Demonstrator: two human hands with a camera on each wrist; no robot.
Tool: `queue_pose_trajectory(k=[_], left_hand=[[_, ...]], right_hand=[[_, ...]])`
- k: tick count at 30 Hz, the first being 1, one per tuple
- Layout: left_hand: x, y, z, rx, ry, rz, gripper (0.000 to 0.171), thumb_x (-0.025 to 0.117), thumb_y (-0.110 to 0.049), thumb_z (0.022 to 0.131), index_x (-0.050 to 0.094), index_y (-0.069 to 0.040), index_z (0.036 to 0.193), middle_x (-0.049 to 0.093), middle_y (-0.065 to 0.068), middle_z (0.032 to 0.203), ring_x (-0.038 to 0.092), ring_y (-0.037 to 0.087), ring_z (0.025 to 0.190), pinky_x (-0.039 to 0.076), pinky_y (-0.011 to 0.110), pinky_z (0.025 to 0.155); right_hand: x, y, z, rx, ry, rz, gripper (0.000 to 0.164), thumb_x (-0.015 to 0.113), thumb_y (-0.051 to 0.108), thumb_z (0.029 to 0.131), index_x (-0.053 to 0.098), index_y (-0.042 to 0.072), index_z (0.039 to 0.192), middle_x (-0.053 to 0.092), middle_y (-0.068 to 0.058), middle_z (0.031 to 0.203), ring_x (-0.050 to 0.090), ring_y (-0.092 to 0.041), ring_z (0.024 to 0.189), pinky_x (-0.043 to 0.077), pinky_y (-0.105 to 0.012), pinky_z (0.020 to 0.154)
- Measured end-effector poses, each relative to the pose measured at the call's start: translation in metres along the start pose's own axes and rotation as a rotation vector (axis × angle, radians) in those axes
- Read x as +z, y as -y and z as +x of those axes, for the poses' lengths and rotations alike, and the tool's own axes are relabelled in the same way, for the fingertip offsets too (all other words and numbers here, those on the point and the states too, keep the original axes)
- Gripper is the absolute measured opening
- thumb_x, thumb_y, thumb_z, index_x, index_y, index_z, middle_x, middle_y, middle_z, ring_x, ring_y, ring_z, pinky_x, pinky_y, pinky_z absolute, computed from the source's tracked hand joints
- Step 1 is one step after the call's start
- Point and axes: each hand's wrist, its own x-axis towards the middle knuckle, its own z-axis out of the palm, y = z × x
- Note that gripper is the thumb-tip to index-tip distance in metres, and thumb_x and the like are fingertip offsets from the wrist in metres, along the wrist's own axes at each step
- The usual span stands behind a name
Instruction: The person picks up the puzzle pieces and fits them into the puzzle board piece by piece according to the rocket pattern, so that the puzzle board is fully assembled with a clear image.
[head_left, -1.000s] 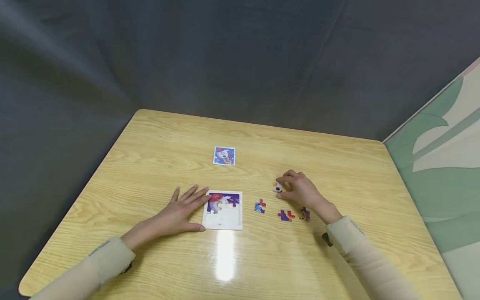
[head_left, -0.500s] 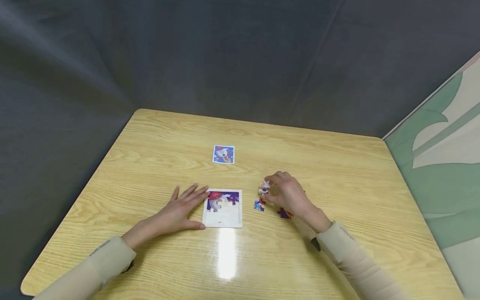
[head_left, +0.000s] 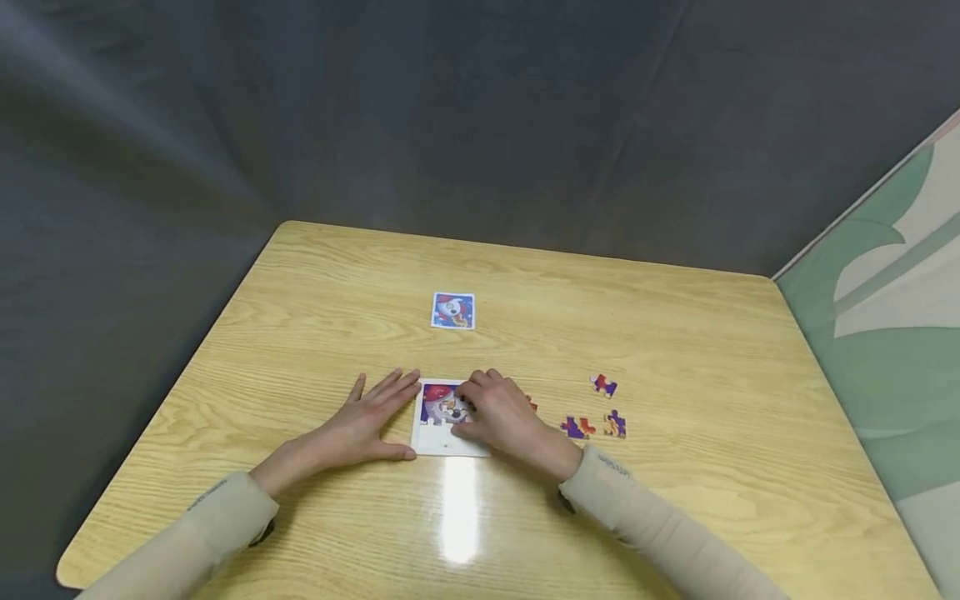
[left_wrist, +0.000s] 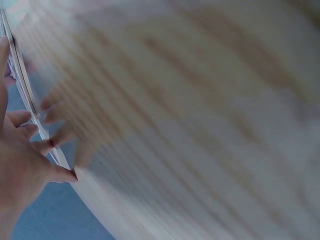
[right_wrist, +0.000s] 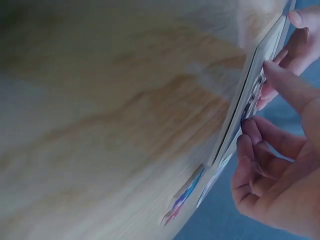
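A square white puzzle tray (head_left: pixel 438 446) lies on the table, its upper part filled with joined pieces that show a red hat and a pale animal. My left hand (head_left: pixel 360 425) lies with fingers spread along the tray's left edge, fingertips on the upper corner and thumb at the lower one. Over the tray's right half, my right hand (head_left: pixel 510 419) pinches a white jigsaw piece (head_left: pixel 454 412) between thumb and fingers, right at the joined pieces. In the right wrist view the right fingertips (right_wrist: pixel 248 129) meet the tray's surface; the hand partly hides the tray.
Loose jigsaw pieces lie to the right: a red and purple one (head_left: pixel 603 385), a purple and orange one (head_left: pixel 577 427) and another (head_left: pixel 615 424). A blue and red piece (right_wrist: pixel 186 195) is mostly behind the right hand in the head view. A picture card (head_left: pixel 453 311) lies beyond the tray.
My right hand has carried the white jigsaw piece left from among the loose pieces onto the tray. The left hand has stayed at the tray's edge.
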Motion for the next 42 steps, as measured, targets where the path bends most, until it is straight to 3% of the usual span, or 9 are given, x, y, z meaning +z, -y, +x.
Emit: queue_pose_trajectory(k=[22, 32, 42], left_hand=[[0.002, 0.001, 0.002, -0.012, 0.005, 0.007, 0.091, 0.066, -0.057, 0.082, 0.032, -0.008, 0.150, 0.024, 0.005, 0.159, 0.014, 0.034, 0.146, 0.002, 0.072, 0.107], [0.003, 0.001, 0.002, -0.011, 0.004, 0.005, 0.091, 0.067, -0.057, 0.081, 0.033, -0.009, 0.150, 0.024, 0.005, 0.159, 0.014, 0.033, 0.146, 0.002, 0.071, 0.108], [0.002, 0.000, 0.001, -0.013, 0.004, -0.003, 0.091, 0.068, -0.055, 0.082, 0.032, -0.008, 0.150, 0.024, 0.005, 0.159, 0.013, 0.033, 0.146, 0.002, 0.071, 0.108]], right_hand=[[0.001, 0.007, 0.007, -0.025, -0.006, 0.012, 0.039, 0.086, 0.031, 0.070, 0.074, 0.007, 0.099, 0.062, -0.001, 0.086, 0.054, -0.016, 0.075, 0.048, -0.030, 0.064], [0.004, 0.009, 0.004, -0.011, 0.002, -0.038, 0.047, 0.085, 0.036, 0.071, 0.073, 0.005, 0.103, 0.061, -0.003, 0.091, 0.052, -0.017, 0.079, 0.048, -0.030, 0.067], [0.003, 0.010, 0.004, -0.033, -0.015, -0.054, 0.044, 0.083, 0.037, 0.072, 0.073, 0.006, 0.101, 0.060, -0.003, 0.090, 0.053, -0.018, 0.080, 0.048, -0.031, 0.067]])
